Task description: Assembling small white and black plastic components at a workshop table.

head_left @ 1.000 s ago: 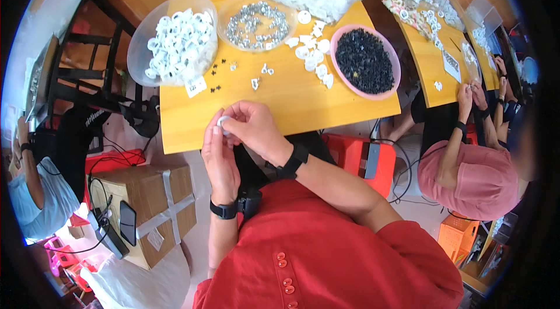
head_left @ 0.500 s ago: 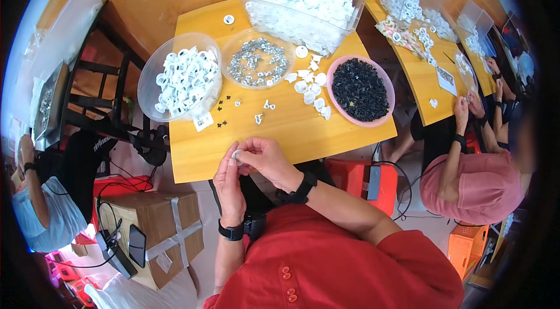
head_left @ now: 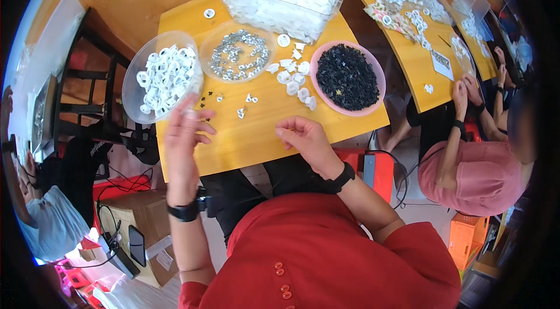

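Head view: I see white parts (head_left: 168,74) inside the clear bowl (head_left: 132,91). Left hand (head_left: 184,142), blurred, fingers parted, is near it; right hand (head_left: 308,137), half-curled, is further right. I cannot tell if either holds anything.

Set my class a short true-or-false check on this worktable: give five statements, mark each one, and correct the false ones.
1. The pink bowl holds black parts. True.

2. The person's two hands are pressed together. False: the left hand and the right hand are apart.

3. The left hand is nearer than the right to the clear round tub of white parts. True.

4. Silvery parts lie in a dish on the right of the pink bowl. False: the clear dish with the silvery parts is on the bowl's left.

5. The person wears a dark wristband on each arm. True.
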A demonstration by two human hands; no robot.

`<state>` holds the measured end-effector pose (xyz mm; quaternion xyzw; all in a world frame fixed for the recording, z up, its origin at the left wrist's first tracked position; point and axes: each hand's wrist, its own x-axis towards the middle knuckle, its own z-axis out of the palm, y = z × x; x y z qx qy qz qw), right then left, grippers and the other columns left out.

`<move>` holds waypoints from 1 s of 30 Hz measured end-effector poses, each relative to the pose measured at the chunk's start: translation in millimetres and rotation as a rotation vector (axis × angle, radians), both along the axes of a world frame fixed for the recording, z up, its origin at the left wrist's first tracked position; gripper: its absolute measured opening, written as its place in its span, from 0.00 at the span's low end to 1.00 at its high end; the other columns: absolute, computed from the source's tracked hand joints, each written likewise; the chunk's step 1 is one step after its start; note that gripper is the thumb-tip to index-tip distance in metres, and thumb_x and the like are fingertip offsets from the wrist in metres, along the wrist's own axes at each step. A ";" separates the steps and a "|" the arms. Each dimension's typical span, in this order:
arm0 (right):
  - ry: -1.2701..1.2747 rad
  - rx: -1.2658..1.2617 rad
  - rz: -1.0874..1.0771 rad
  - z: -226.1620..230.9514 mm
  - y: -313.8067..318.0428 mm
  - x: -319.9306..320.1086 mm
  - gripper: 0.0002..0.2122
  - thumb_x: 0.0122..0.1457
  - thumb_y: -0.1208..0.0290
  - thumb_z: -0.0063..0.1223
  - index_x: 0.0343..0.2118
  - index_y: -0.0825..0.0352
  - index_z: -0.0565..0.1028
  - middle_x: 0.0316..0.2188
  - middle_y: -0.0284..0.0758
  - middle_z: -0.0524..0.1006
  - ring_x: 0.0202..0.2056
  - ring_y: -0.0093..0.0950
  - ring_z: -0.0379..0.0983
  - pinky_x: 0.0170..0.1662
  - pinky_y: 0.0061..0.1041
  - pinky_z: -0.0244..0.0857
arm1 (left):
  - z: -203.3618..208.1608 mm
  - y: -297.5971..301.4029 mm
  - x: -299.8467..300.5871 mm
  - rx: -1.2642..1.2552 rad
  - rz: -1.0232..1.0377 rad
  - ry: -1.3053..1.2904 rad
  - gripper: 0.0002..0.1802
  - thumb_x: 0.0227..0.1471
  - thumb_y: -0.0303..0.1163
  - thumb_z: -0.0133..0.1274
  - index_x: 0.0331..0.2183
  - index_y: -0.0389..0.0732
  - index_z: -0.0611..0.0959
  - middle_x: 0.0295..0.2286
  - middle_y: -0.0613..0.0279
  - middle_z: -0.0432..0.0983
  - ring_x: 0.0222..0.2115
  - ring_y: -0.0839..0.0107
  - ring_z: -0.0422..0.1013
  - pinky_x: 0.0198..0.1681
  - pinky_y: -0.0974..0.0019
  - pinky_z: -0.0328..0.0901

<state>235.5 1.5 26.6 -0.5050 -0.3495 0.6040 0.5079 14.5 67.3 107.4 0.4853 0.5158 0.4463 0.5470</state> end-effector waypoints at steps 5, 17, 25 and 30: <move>-0.126 0.039 0.001 -6.1 -6.1 13.6 0.06 0.56 0.72 0.55 0.33 0.69 0.75 0.25 0.26 0.75 0.24 0.13 0.68 0.27 0.15 0.62 | -70.1 -3.0 29.6 0.350 -0.040 0.597 0.16 0.49 0.25 0.56 0.43 0.39 0.79 0.27 0.66 0.72 0.22 0.79 0.65 0.25 0.75 0.61; -0.538 0.121 -0.119 6.4 -12.1 46.8 0.06 0.53 0.73 0.56 0.30 0.71 0.76 0.22 0.29 0.75 0.20 0.14 0.66 0.25 0.16 0.61 | -70.4 19.7 138.1 0.574 -0.214 0.733 0.16 0.44 0.24 0.56 0.39 0.41 0.79 0.29 0.55 0.72 0.23 0.60 0.69 0.27 0.61 0.64; -0.469 0.106 -0.160 -0.5 -24.9 44.4 0.06 0.53 0.74 0.56 0.32 0.71 0.75 0.23 0.33 0.75 0.21 0.20 0.69 0.26 0.19 0.63 | -83.9 18.9 113.3 0.447 -0.200 0.649 0.12 0.47 0.24 0.55 0.38 0.39 0.79 0.28 0.59 0.74 0.24 0.72 0.70 0.29 0.70 0.64; -0.548 0.392 0.023 24.5 -16.4 -2.9 0.12 0.50 0.76 0.59 0.39 0.67 0.74 0.25 0.31 0.73 0.22 0.18 0.68 0.26 0.17 0.63 | -62.3 -35.6 52.9 -0.236 -0.205 -0.154 0.16 0.52 0.24 0.53 0.44 0.35 0.73 0.32 0.62 0.75 0.29 0.76 0.71 0.34 0.74 0.66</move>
